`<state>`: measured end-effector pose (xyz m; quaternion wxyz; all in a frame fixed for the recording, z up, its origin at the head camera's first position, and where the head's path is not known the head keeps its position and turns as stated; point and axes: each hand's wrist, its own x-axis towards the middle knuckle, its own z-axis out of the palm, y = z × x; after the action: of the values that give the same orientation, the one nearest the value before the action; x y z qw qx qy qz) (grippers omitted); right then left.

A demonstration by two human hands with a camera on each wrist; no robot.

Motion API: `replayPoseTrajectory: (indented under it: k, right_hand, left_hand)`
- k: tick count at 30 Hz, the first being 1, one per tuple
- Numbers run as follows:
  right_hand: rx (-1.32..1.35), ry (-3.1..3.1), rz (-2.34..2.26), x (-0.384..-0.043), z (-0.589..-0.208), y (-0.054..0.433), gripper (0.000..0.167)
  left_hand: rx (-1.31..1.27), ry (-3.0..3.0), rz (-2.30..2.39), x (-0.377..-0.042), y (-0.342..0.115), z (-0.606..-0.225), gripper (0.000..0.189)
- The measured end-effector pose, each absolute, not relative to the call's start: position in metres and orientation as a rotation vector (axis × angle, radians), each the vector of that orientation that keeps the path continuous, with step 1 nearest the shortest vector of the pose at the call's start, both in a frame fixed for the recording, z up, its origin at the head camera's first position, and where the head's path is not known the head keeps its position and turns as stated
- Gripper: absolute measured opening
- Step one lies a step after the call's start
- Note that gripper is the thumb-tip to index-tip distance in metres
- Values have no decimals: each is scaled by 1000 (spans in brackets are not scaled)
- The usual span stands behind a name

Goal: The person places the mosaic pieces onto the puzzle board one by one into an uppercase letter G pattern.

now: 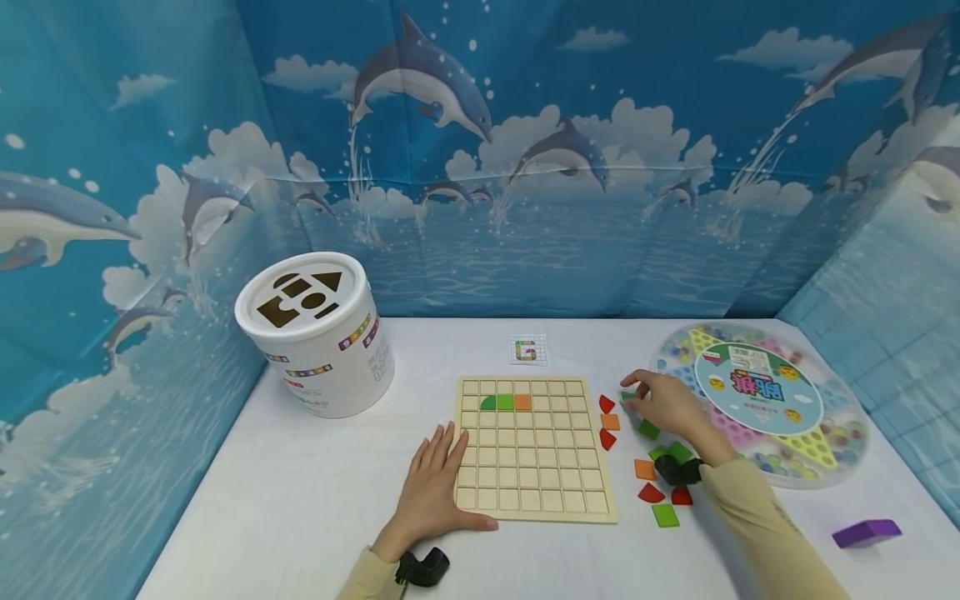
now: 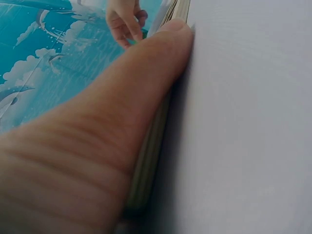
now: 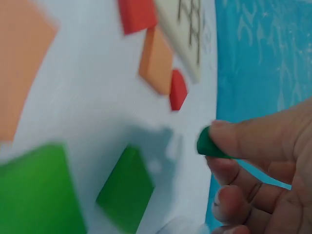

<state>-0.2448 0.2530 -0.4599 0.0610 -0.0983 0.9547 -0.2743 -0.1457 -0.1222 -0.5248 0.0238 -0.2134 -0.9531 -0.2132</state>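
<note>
A wooden grid board lies on the white table, with a green quarter-round tile, a green square tile and an orange square tile side by side in one upper row. At the board's lower left corner rests my left hand, fingers spread along the left edge and thumb along the near edge. Right of the board, my right hand pinches a dark green tile with a curved edge between thumb and fingers, raised off the table in the right wrist view.
Loose red, orange and green tiles lie right of the board. A small pattern card lies behind it. A white bucket with a shape-cutout lid stands at left. At right are a round marble game box and a purple block.
</note>
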Motion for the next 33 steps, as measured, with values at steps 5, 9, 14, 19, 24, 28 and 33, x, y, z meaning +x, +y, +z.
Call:
replayPoseTrajectory:
  k: [5, 9, 14, 19, 24, 28, 33]
  right_hand:
    - [-414, 2898, -941, -242, -457, 242, 22]
    - [-481, 2893, -1095, -243, -458, 228, 13]
    - [-519, 2888, -1209, -248, -461, 208, 9]
    - [-481, 2848, -1281, -252, -465, 187, 9]
    - [-425, 2814, -1339, -255, -470, 170, 10]
    - [-341, 2863, -1338, -257, -474, 160, 13]
    - [-195, 2912, -1297, -257, -477, 151, 17]
  left_hand:
    - [-666, -2934, -659, -146, -122, -525, 128]
    - [-666, -2934, -671, -146, -122, -525, 127]
    - [-655, -2960, -658, -146, -122, -525, 128]
    - [-653, -2966, -646, -146, -122, -525, 129]
    - [-671, -2932, -638, -146, -122, -525, 128]
    - [-677, -2910, -624, -145, -122, -526, 127]
    - [-666, -2920, -621, -145, -122, -526, 128]
